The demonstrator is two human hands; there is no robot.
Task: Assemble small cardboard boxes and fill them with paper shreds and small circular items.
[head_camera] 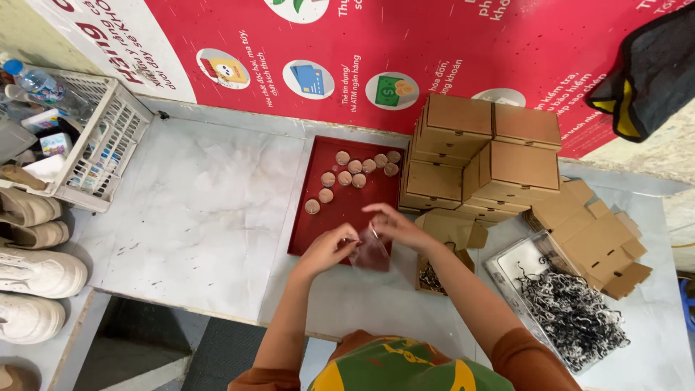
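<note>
Head view: I am pinching a small clear bag (371,251) in both grips, left hand (327,248) and right hand (394,226), over the red tray (313,230) on the tabletop (195,217).

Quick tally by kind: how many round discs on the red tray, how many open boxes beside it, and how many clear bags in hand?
Round tan discs on the red tray: 11
Open cardboard box beside the tray: 1
Clear plastic bag, held between the left hand and right hand: 1
Total: 13
</note>
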